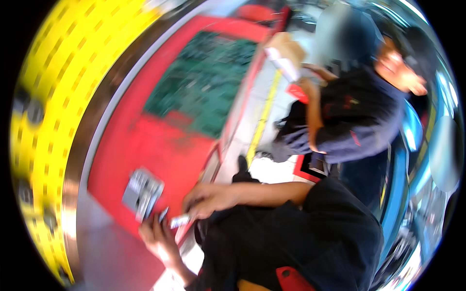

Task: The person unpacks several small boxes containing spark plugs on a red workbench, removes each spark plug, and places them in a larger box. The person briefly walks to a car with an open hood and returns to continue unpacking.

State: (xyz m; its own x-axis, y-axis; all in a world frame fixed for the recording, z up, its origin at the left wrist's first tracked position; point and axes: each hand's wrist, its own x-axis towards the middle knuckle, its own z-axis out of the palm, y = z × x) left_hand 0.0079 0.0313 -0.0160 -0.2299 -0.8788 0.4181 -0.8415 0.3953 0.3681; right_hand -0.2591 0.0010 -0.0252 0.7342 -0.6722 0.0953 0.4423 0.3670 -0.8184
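Note:
My left hand (158,238) is at the near end of a red bench top (145,150), its fingers closed on a small dark metallic piece (164,213). Just to the right, my right hand (206,200) grips a short white stick-like object (180,221), whose end points toward the left hand. Motion blur hides the exact kind of both pieces. A grey metal block-like part (142,189) lies on the red surface beyond my left fingertips, apart from the right hand.
Farther along the bench lies a green mat (201,82). A yellow perforated panel (63,72) rises along the left. At right a person in dark clothing (354,114) stands holding a cardboard piece (289,51). A yellow line (264,119) crosses the floor between.

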